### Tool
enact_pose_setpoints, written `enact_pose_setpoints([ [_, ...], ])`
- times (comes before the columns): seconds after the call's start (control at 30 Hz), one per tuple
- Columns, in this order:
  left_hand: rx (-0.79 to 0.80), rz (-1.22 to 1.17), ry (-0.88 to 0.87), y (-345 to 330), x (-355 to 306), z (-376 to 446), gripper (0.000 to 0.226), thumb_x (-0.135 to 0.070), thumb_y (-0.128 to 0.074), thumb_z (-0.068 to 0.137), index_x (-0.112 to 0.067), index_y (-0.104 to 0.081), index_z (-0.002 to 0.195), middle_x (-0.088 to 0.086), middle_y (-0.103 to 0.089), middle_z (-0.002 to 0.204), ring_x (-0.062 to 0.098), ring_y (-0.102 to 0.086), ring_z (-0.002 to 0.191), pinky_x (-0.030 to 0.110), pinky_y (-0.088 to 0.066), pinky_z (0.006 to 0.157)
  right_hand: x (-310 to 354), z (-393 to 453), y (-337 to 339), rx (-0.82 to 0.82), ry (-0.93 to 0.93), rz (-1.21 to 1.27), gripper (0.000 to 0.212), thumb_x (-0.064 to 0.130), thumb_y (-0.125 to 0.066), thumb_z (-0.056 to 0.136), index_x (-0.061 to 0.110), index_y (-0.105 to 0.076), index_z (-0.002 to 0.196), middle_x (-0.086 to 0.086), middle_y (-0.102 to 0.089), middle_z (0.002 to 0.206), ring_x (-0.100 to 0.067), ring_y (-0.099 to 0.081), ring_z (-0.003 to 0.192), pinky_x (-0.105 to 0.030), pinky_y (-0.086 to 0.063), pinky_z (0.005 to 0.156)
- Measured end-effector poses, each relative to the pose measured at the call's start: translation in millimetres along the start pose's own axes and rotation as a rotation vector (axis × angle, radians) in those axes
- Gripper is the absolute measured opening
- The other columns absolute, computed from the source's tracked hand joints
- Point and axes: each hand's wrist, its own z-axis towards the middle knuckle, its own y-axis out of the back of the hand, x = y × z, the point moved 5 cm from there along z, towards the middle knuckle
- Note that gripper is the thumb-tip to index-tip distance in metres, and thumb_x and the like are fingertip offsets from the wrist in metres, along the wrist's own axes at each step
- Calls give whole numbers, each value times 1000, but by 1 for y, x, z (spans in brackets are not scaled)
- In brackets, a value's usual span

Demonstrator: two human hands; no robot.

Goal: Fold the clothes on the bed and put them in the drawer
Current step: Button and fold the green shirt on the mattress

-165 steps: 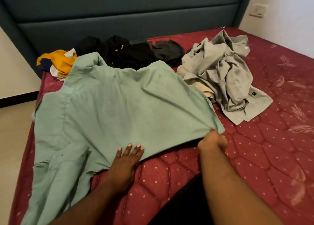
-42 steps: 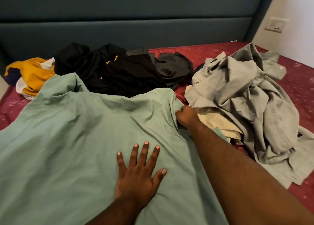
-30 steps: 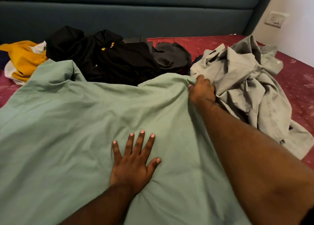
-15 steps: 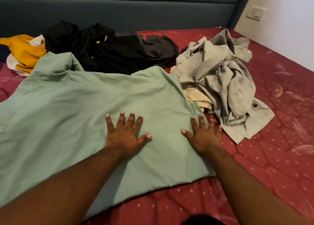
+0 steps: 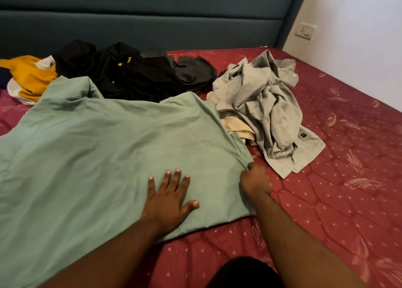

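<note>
Red quilted mattress (image 5: 326, 200) underneath, left hand (image 5: 168, 197) spread flat pinning the pale green cotton shirt (image 5: 97, 146), right hand (image 5: 254, 181) pinching its side edge — best pull taut before folding.

- Red quilted mattress (image 5: 339, 178) against a blue headboard.
- Green shirt (image 5: 104, 148) spread along its near edge.
- Yellow (image 5: 28, 76), black (image 5: 121, 74) and grey clothes (image 5: 265, 104) heaped by the headboard.

Hands (image 5: 169, 197) on green shirt (image 5: 104, 148)
</note>
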Motion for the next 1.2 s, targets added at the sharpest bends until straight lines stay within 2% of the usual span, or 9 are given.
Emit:
enact_pose_setpoints([
  [0.13,59,-34,-96,-4,-33,16,99,-81,6,69,-32,1,155,-4,10,164,19,14,149,53,15,115,3,8,2,65,-45,28,18,19,-53,80,22,-63,95,-9,-60,113,-33,-52,110,-41,-41,95],
  [0.27,42,-22,-149,2,-56,44,73,-66,-23,95,-28,-6,156,-2,5,164,20,12,150,53,13,117,-6,19,2,0,-3,127,33,27,-59,81,18,-56,113,-11,-57,118,-34,-54,110,-41,-45,93],
  [0.4,43,15,-158,-10,-74,57,77,-71,-16,93,-30,2,155,-4,9,164,21,14,150,56,14,116,1,42,-1,-6,64,41,34,47,-54,85,19,-66,99,-7,-63,108,-35,-56,104,-41,-45,89],
  [0.5,-32,90,-140,-19,-75,53,81,-76,-7,89,-31,8,154,-5,12,163,22,16,149,57,14,116,24,58,-5,166,119,139,34,48,-57,76,17,-62,89,-6,-64,92,-29,-61,88,-35,-48,76],
  [0.63,-40,89,-133,-20,-74,55,81,-77,-5,87,-33,11,154,-6,13,163,21,17,149,57,14,115,44,73,-10,438,109,101,28,19,-66,77,10,-63,103,-11,-65,98,-19,-59,75,-20,-42,55],
  [0.87,-35,113,-125,-21,-74,55,83,-77,-2,84,-33,9,154,-7,11,163,20,15,149,57,12,116,30,83,12,-5,105,73,39,9,-57,86,11,-46,124,-17,-56,125,-38,-56,113,-40,-46,92],
  [1.0,54,79,-124,-19,-76,59,84,-79,-8,86,-34,14,153,-7,16,162,20,20,148,58,16,114,44,29,9,-276,486,-92,47,19,-59,89,21,-44,134,-12,-48,131,-31,-50,116,-44,-45,93],
  [1.1,141,63,-142,-15,-69,57,93,-85,-18,81,-35,14,152,-9,18,161,19,20,148,60,15,114,32,-4,-23,16,750,-160,51,44,-45,97,27,-38,144,-4,-41,149,-24,-38,135,-43,-33,111],
  [1.2,94,77,-99,-8,-40,43,97,-89,-16,76,-37,13,153,-11,18,161,17,17,149,60,12,115,-19,22,-17,152,292,-293,69,69,-24,92,34,-19,152,-1,-16,161,-31,-11,147,-51,-5,119],
])
